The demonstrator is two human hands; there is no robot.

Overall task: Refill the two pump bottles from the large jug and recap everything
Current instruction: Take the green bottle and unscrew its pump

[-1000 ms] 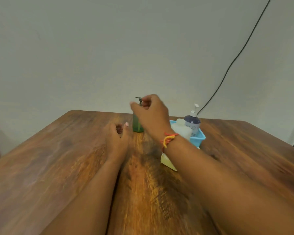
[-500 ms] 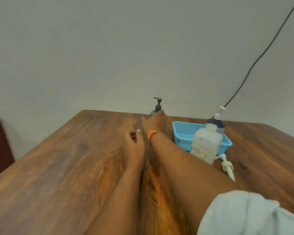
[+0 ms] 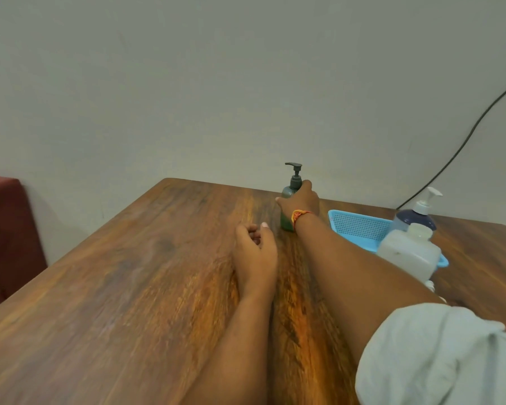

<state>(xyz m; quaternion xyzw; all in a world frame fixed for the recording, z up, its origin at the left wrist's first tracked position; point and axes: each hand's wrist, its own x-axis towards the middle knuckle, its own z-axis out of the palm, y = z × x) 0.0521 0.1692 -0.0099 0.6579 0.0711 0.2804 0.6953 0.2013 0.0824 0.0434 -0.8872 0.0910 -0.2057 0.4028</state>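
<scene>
Head view is showing a wooden counter (image 3: 129, 287) that is filling the lower part of the frame, with a plain wall behind it. Right hand (image 3: 300, 200) is reaching to the far edge of the counter, right of the frame's centre, and it is wrapping around the body of the green pump bottle (image 3: 289, 194). This bottle is standing upright, with its dark pump head on top and pointing to the left. A red and yellow thread band (image 3: 300, 215) is sitting on the right wrist, and a pale rolled sleeve (image 3: 438, 355) is covering the arm at the lower right corner.

Left hand (image 3: 256, 252) is resting on the counter near the middle of the frame, just beside the right forearm. Its fingers are curling loosely inward and are holding nothing.

At the right side of the frame, a blue plastic basket (image 3: 357, 228) is standing on the counter. The dark blue pump bottle (image 3: 416, 219), with its white pump on top, is standing upright at the far right end of the basket; I cannot tell if it is inside. The large white jug (image 3: 408, 255) is standing in front of it, with a white cap on. A black cable (image 3: 465, 141) is running down the wall at the upper right.
</scene>
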